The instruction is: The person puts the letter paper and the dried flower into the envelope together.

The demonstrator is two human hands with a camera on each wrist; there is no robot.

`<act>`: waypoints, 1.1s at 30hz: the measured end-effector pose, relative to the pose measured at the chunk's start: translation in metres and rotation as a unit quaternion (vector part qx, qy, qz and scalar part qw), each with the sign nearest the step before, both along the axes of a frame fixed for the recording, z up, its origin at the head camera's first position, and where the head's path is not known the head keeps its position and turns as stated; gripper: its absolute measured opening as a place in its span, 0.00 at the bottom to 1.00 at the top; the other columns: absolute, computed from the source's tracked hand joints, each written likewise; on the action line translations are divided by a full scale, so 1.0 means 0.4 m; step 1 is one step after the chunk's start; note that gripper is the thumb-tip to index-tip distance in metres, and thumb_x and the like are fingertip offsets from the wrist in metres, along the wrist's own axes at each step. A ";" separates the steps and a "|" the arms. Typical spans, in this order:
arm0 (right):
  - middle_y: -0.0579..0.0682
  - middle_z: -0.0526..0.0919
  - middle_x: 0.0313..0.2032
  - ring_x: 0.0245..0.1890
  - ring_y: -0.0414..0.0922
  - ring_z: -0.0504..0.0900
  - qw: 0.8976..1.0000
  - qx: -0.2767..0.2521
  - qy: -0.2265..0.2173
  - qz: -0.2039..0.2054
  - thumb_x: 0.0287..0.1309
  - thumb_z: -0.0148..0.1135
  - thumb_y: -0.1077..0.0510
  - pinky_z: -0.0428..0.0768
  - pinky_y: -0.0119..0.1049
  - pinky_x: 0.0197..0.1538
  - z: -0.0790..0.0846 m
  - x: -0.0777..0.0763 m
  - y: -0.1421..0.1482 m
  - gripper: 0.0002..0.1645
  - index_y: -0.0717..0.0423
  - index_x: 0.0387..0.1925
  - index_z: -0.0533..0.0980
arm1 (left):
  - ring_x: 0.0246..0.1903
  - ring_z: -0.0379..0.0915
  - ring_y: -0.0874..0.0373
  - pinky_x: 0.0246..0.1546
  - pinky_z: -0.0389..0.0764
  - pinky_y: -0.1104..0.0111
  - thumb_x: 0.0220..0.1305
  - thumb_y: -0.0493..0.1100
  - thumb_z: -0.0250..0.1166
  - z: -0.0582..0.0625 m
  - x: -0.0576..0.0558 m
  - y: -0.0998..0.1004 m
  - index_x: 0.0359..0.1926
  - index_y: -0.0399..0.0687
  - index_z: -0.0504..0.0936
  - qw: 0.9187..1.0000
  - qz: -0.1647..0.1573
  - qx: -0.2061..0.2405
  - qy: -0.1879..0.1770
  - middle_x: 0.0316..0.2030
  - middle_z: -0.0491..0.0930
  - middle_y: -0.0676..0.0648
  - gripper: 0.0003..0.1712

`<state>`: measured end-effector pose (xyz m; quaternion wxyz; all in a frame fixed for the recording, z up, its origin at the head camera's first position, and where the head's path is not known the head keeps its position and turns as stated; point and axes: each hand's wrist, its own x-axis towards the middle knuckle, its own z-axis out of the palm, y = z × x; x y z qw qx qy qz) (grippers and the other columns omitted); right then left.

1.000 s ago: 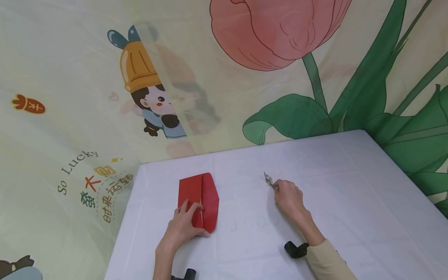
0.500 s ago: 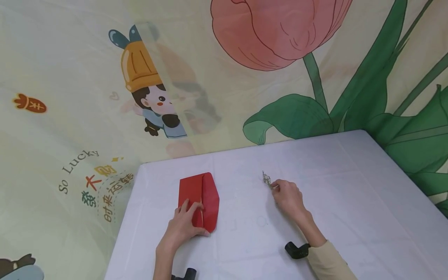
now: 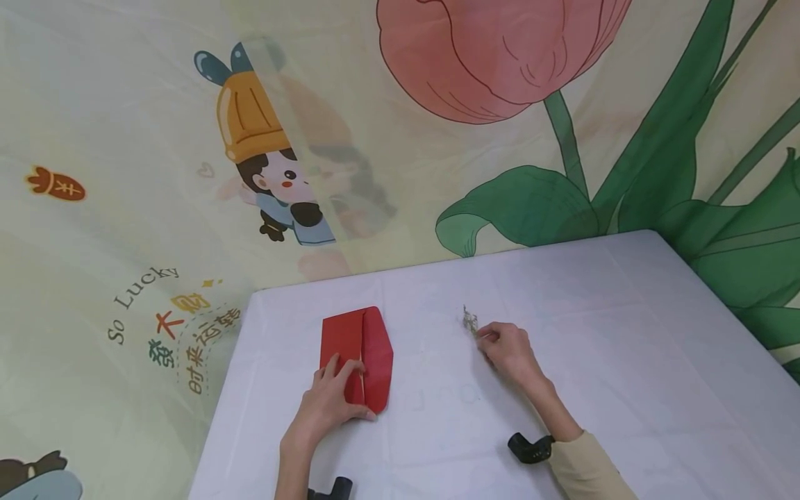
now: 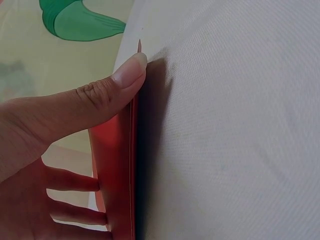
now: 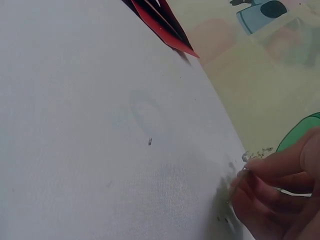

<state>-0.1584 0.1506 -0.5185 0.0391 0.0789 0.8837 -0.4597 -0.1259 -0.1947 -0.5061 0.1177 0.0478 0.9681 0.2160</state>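
Red envelope [image 3: 342, 339] lies left of centre on the white surface [image 3: 600, 347], its flap [image 3: 378, 375] folded out to the right. The left hand [image 3: 325, 406] grips it near its lower end, fingers curled onto the red face and thumb against the near edge. Well apart to the right, the right hand [image 3: 509, 353] pinches a small silvery ornament [image 3: 470, 322] by one end between fingertips and thumb (its exact shape is too fine to make out).

That narrow pinch looks like the weak point: a slight loosening could let the ornament twist or drop. Its spiky outline might also snag the paper if it meets the envelope's mouth at an angle, and too hard a left-hand grip could crease the envelope.

Faint wrinkles cross the cloth-like surface, and the right wrist view shows a small dark speck [image 5: 150, 142] on it. Behind hangs a pale backdrop [image 3: 137, 90] printed with a large pink flower [image 3: 500, 62], green leaves [image 3: 519, 205] and a cartoon figure [image 3: 253, 118] in a yellow hat.
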 end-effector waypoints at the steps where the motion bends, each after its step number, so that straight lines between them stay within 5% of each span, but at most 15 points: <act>1: 0.54 0.86 0.29 0.22 0.43 0.80 1.000 -0.017 -0.006 0.002 0.65 0.65 0.65 0.76 0.34 0.25 0.000 0.000 -0.001 0.10 0.65 0.46 0.84 | 0.68 0.60 0.30 0.49 0.81 0.36 0.37 0.56 0.87 0.000 0.000 0.000 0.58 0.64 0.75 1.000 0.001 0.000 -0.001 0.73 0.62 0.32 0.45; 13: 0.59 0.87 0.30 0.22 0.46 0.85 0.988 -0.150 -0.049 -0.004 0.66 0.65 0.65 0.85 0.38 0.27 -0.009 0.002 -0.021 0.09 0.67 0.45 0.83 | 0.68 0.60 0.30 0.48 0.82 0.38 0.38 0.55 0.87 -0.001 -0.001 0.002 0.58 0.65 0.75 1.000 0.005 0.009 -0.002 0.73 0.61 0.32 0.44; 33: 0.55 0.87 0.32 0.25 0.44 0.85 0.976 -0.203 -0.076 0.011 0.65 0.67 0.64 0.87 0.40 0.30 -0.018 -0.001 -0.087 0.09 0.65 0.45 0.84 | 0.68 0.61 0.30 0.49 0.81 0.37 0.38 0.56 0.87 -0.002 -0.004 -0.002 0.58 0.65 0.75 1.000 0.011 0.008 -0.002 0.73 0.62 0.33 0.44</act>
